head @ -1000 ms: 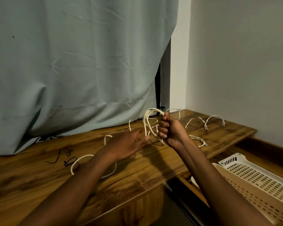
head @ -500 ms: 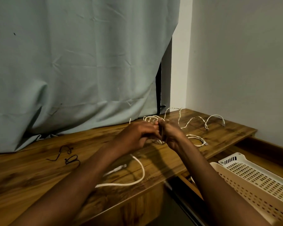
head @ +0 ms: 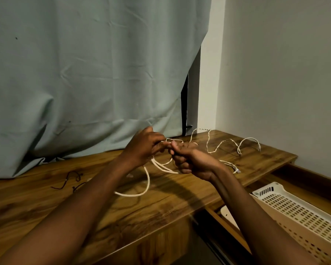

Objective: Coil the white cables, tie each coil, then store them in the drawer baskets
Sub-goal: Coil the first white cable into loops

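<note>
Hands mid-coil on a white cable above the wooden tabletop (head: 122, 213).

I see my right hand (head: 189, 159) with its grip closed round the gathered loops of the cable (head: 161, 167), and my left hand (head: 143, 148) pinching a strand just beside it; the free tail hangs down and curves across the tabletop below. More white cables (head: 227, 145), twisted and uncoiled, lie near the far right corner. Dark ties (head: 73, 180) lie well apart to the left, by the curtain (head: 84, 73). An open drawer at lower right holds two slotted baskets (head: 294, 213). I judge this is the coiling step of the first cable, not yet tied. Next I would wind in the tail, keep my right grip firm, then reach left for a tie.
</note>
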